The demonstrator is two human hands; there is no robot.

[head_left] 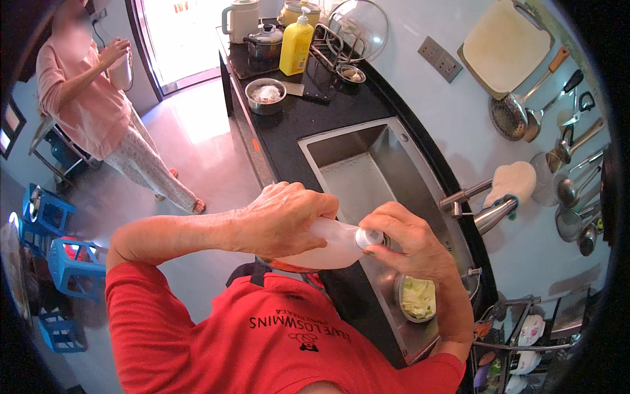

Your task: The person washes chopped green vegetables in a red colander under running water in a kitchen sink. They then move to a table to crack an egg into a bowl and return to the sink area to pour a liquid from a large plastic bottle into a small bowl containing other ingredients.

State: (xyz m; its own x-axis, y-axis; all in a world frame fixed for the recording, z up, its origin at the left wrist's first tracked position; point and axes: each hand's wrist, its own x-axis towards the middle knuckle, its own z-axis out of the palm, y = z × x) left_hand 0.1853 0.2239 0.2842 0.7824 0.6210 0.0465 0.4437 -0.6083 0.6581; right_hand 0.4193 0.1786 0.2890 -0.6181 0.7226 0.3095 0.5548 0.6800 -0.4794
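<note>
In front of my chest a translucent whitish bottle (336,241) lies tilted nearly on its side, its neck toward the right. My left hand (287,218) is wrapped round the body of the bottle. With thumb and fingers, my right hand (412,244) grips the white cap (370,239) at the neck. I cannot tell whether the cap is fixed or loose. Below my right wrist, a metal bowl of cut pale-green leaves (419,299) stands at the near part of the steel sink (357,172).
The black counter (282,134) bears a bowl of white powder (266,96), a cleaver (306,92), a yellow pump bottle (296,44) and a lidded pot (264,44). A faucet (489,213) juts over the sink. Another person (88,92) stands at the left, near blue stools (75,266).
</note>
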